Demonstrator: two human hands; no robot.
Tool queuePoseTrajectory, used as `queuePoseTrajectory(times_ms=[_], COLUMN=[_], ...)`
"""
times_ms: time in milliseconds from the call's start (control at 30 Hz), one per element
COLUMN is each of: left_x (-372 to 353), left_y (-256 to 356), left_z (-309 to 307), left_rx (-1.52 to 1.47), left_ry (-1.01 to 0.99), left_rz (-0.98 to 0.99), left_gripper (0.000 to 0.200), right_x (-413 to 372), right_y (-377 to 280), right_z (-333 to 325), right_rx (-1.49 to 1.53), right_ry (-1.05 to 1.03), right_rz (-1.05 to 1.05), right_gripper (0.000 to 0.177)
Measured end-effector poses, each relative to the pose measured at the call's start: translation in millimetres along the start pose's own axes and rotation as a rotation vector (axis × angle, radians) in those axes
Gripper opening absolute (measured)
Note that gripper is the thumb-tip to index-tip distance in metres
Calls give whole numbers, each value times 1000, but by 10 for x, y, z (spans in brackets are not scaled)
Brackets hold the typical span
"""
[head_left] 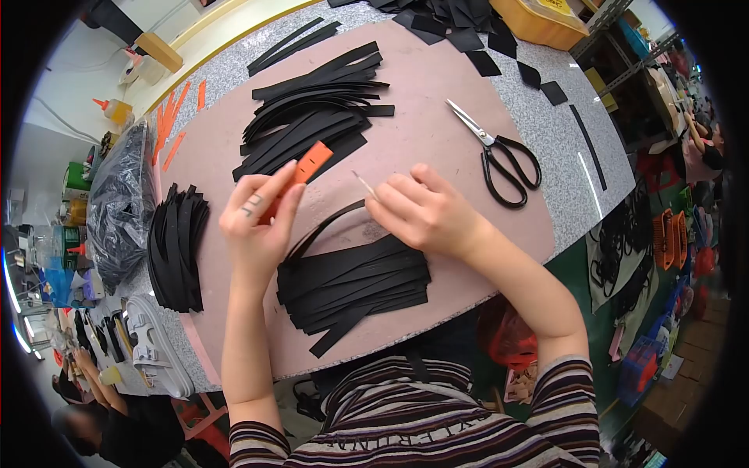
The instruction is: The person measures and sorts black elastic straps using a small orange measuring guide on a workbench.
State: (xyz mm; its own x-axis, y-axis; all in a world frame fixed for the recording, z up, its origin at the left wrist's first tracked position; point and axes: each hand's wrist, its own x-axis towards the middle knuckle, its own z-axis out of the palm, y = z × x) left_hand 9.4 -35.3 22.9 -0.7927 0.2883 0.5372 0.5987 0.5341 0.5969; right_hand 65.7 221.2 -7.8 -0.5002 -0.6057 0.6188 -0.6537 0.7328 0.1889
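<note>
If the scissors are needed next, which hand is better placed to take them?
Right, probably. The right hand lies on the same side of the mat as the scissors and nearer them, though it pinches a thin stick. The left hand holds an orange strip, farther away.

Both bare forearms reach from the near edge toward the far side, elbows apart. Our left hand [257,226] stands raised, with its thumb and forefinger pressed together in a closed grip. Our right hand [421,212] lies lower, knuckles up, with its fingers curled into a fine pinch that points left.
</note>
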Motion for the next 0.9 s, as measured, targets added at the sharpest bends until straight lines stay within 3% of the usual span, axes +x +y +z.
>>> queuePoseTrajectory(times_ms=[100, 200, 300, 500, 600, 700, 900], left_x=[12, -72, -130, -91, -97, -116, -111], left_y=[-87, -100, -93, -69, -27, 26, -21], left_z=[-141, -203, -165, -125, -96, -63, -119], left_rx=[-9, 15, -17, -48, -52, -65, -64], left_ry=[65, 27, -4, -3, -31, -65, -27], left_rz=[40, -3, -45, 8, 4, -20, -2], left_gripper=[31, 31, 30, 29, 29, 29, 28], right_x=[-89, -83, 8, 46, 69, 102, 46], right_y=[103, 133, 129, 147, 79, 38, 34], right_z=[171, 249, 248, 189, 238, 361, 368], right_rx=[151, 565, 633, 359, 467, 526, 563], right_ry=[-181, -151, -254, -384, -196, -209, -108], right_rz=[-43, 320, 486, 165, 312, 403, 399], right_gripper=[10, 6, 8, 14, 22, 27, 24])
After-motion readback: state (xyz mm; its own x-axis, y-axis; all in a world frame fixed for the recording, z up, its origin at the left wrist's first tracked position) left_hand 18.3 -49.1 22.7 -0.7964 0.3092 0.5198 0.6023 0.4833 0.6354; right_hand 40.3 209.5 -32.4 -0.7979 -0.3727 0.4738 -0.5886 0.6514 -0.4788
